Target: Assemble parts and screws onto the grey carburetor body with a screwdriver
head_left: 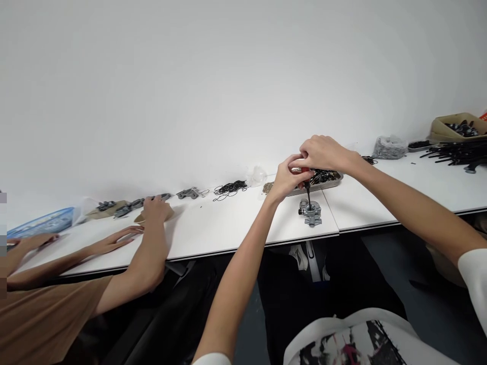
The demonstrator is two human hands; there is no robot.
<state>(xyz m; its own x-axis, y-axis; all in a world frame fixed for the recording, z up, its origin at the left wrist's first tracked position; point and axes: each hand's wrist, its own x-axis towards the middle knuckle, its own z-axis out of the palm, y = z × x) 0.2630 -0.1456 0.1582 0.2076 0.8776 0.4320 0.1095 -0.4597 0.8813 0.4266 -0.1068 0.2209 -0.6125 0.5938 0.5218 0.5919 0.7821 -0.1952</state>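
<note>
On the white worktop, head view, sole picture: small grey metal assembly standing near the front edge, close to the seam between two worktop panels, a dark screwdriver shaft entering its top opening roughly upright. Left hand closed from the side around the red-and-black handle, fingers curled tight; right hand cupped over the handle's top, likewise closed upon it; both grips holding the driver, neither touching the grey body directly. Judged stage: part set in place and tool engaged, fastening apparently under way rather than finished; whether the screw is seated, not visible. Just behind the hands, shallow metal tray with dark small parts, beside it a little heap of brownish pieces, a clear bag, then a tangle of black rings. Further left, loose grey castings in a row along the back, seemingly unassembled stock, count uncertain. Far right: crumpled grey bag, bundle of black straps or ties, cardboard box of dark pieces. Left side, a neighbouring person in a brown sleeve, one hand on a tan sheet among grey parts, another flat on the worktop, a third hand near a blue-rimmed tray; well apart from the assembly. Below, white printed shirt and dark floor.
</note>
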